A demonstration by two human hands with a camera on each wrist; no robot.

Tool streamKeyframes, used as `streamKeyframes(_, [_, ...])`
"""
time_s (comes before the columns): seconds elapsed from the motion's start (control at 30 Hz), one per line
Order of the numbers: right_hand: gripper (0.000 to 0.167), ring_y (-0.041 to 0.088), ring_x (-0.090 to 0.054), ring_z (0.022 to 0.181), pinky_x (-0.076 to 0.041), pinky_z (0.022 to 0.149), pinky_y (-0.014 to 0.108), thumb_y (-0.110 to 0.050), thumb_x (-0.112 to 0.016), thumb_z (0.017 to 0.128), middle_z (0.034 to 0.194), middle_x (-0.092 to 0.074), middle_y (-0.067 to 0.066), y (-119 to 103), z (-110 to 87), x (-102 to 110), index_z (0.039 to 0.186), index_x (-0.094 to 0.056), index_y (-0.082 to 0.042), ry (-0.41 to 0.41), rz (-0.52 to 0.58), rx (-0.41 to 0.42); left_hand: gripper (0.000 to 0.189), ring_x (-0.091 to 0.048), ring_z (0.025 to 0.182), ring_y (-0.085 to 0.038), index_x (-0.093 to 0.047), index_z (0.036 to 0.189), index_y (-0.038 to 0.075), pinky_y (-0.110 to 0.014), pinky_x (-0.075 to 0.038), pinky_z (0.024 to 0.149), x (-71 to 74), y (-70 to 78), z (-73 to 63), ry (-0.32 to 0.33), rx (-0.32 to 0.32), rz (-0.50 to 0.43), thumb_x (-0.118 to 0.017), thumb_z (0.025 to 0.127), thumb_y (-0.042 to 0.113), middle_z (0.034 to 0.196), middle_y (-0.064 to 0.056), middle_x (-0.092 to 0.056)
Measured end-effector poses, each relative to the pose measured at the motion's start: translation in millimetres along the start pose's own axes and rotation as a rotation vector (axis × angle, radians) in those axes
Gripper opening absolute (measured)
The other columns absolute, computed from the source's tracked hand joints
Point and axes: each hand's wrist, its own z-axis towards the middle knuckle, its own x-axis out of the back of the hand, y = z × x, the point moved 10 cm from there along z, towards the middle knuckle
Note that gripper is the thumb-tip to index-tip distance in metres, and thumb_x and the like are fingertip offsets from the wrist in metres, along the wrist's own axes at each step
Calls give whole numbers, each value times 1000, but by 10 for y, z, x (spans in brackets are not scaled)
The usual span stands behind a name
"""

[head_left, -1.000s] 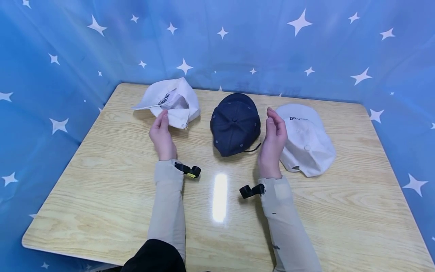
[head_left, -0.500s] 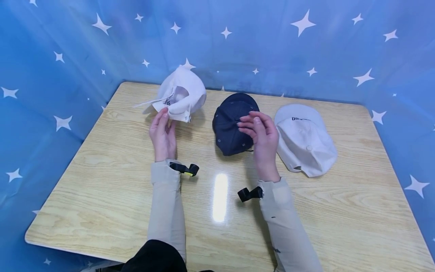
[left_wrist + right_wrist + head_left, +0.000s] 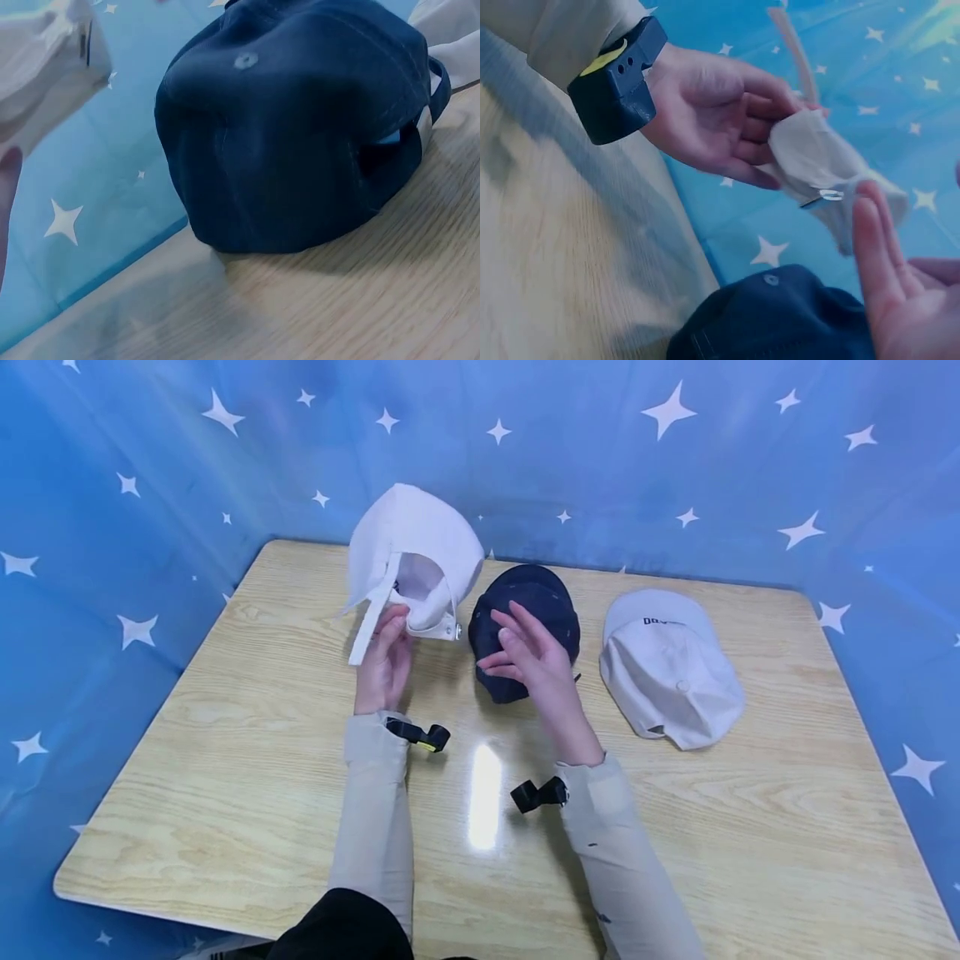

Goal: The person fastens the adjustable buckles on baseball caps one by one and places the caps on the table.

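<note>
My left hand [image 3: 384, 670] grips a white baseball cap [image 3: 431, 531] by its lower edge near the back opening, raised above the table. The cap's back strap with a metal buckle hangs toward the right. In the right wrist view, the left fingers [image 3: 769, 112] curl round the white cloth [image 3: 810, 146]. My right hand [image 3: 551, 689], fingers loosely spread and holding nothing, hovers over a navy cap [image 3: 536, 589]. This navy cap [image 3: 277, 142] stands crown up on the table, brim pointing to the back.
A second white cap [image 3: 675, 685] with dark lettering lies to the right of the navy one. Beneath everything is a wood-grain table [image 3: 750, 843], with a blue starred curtain [image 3: 570, 452] along its back and sides.
The left hand has lifted the white cap and swung it right, turning its back opening toward me. My right hand has moved left, from beside the navy cap to over it.
</note>
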Motion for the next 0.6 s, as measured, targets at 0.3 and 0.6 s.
streamKeyframes(0.3, [76,28,-61,78,-52,66,42,-18,-57,88,129,-44,14,-105,34,-224,143,-6,-20,70,-56,-49,12,-54,85,-18,-67,87,1,-25,-40,79,-416,-188,-125,-263,30,8,-68,75,3,86,-7,-64])
streamKeyframes(0.6, [79,24,-56,101,-49,77,33,-13,-59,86,121,-52,14,-236,-22,-95,143,-4,-19,235,-19,24,9,-52,81,-13,-69,85,6,-23,-42,74,-552,-309,-185,-361,141,48,-67,77,9,86,-3,-63])
